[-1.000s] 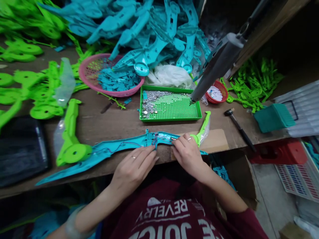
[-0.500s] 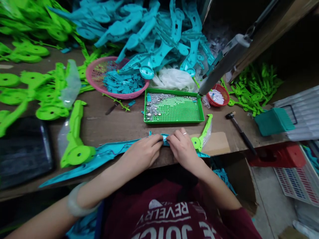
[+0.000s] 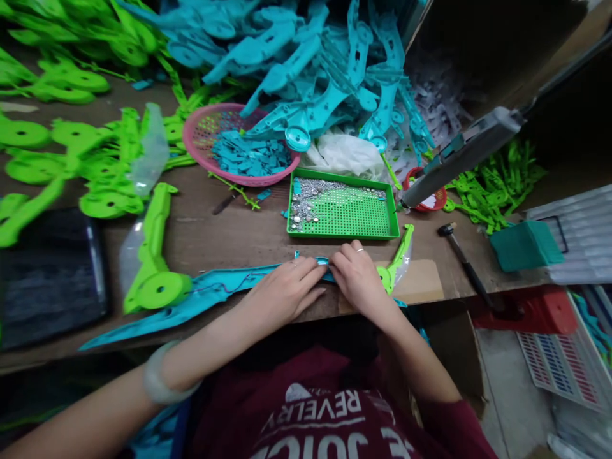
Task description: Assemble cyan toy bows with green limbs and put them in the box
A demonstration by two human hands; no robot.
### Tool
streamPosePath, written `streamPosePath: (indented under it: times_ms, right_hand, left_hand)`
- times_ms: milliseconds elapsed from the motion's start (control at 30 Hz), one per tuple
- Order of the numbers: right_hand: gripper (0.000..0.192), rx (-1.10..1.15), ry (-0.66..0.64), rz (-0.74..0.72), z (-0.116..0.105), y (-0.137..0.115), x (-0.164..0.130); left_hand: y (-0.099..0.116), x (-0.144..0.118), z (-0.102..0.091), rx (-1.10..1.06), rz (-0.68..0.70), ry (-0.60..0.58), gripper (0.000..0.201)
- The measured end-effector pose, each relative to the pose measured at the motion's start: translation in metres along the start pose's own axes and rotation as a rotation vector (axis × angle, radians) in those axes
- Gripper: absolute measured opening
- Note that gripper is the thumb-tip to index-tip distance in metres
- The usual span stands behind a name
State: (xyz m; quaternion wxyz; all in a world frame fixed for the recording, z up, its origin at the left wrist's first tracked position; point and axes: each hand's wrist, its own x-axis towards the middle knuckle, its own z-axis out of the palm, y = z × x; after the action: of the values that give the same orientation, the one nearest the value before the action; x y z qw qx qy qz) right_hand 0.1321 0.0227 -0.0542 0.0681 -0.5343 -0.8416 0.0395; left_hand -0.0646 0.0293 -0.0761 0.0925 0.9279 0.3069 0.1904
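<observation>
Turquoise bow shell [image 3: 201,296] lies lengthwise along the near edge of the desk [image 3: 229,239], its long limb reaching toward eight o'clock. Both hands press on its middle: the left hand [image 3: 284,294] lies flat with fingers [image 3: 313,280] stretched over the plastic, while the right hand [image 3: 356,277] curls its fingers onto the same spot, pinching at something too small to tell. Just at three o'clock of the right hand lies a green bow piece [image 3: 399,258]. Beyond, at twelve o'clock, sits a green tray [image 3: 344,213] holding small metal parts. Farther off, at eleven o'clock, stands a pink basket [image 3: 236,143] of turquoise chips.
</observation>
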Motion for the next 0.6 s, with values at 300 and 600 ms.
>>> streamPosePath:
  times_ms: [300, 600]
  right_hand:
    - [0.022, 0.155, 0.006, -0.014, 0.002, 0.003, -0.004]
    - [0.025, 0.129, 0.145, 0.011, 0.01, -0.005, -0.012]
  left_hand:
    - [0.006, -0.001, 0.006, -0.002, -0.071, -0.013, 0.022]
    - [0.009, -0.005, 0.011, 0.091, -0.012, 0.081, 0.025]
